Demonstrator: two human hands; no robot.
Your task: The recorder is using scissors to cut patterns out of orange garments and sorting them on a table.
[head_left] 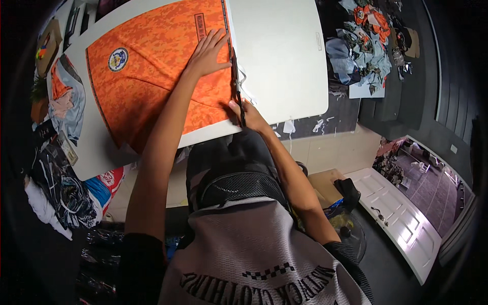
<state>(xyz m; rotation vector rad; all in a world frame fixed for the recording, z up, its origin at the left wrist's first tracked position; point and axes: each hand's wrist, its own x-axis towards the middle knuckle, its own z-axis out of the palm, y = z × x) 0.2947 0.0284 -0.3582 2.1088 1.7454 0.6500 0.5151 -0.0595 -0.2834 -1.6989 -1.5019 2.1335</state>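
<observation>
A piece of orange camouflage-patterned fabric (147, 46) with dark edge lines and a round emblem (118, 59) lies on a white table (277, 56). My left hand (206, 56) presses flat on it near its right edge, fingers stretched and spread. Closed around the handles of black scissors (235, 76), my right hand (250, 116) is at the fabric's near right corner. The blades point away from me along the dark edge line. Thin white trimmings (243, 76) curl beside the blades on the right. Part of the fabric's near side is hidden under my left forearm.
Fabric scraps (368, 51) are heaped beyond the table's right end. More cloth pieces (66, 96) lie at its left edge, with tangled cords and bags below. White scraps (288, 127) hang by the table's front edge. A white panelled door (401, 218) stands at lower right, near a cardboard box (325, 184).
</observation>
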